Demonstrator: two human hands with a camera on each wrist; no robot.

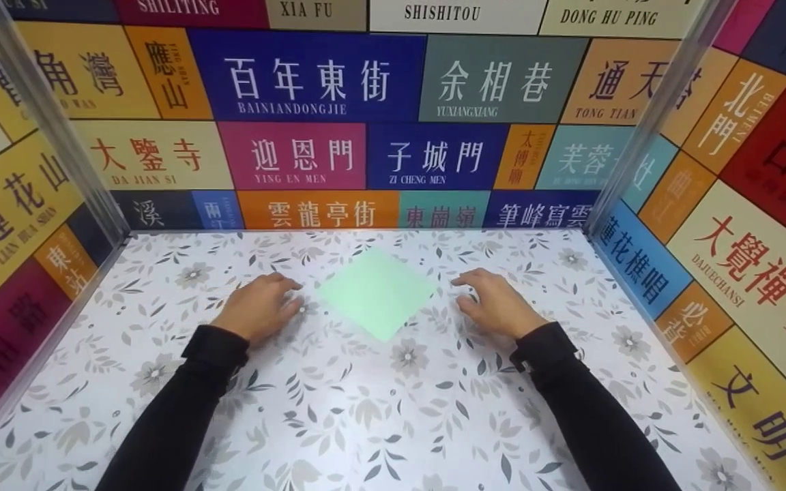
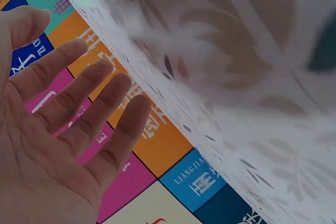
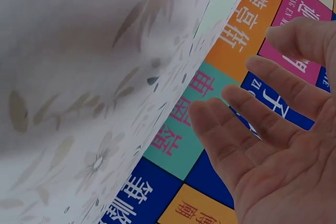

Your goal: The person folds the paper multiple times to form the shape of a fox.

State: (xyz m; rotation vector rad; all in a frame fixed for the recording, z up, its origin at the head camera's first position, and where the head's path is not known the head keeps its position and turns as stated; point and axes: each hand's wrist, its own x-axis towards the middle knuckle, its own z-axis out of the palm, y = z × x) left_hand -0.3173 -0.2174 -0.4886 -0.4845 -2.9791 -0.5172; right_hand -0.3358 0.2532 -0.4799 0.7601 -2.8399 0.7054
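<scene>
On three sides, walls of Chinese place-name signs; below, a floral-patterned counter. Toward its middle, a wide left grip and an equally wide right grip; lying flat between them, just beside both, a light-green square sheet.

Floral-print tabletop w/ multicol. sign-print walls on 3 sides
</scene>
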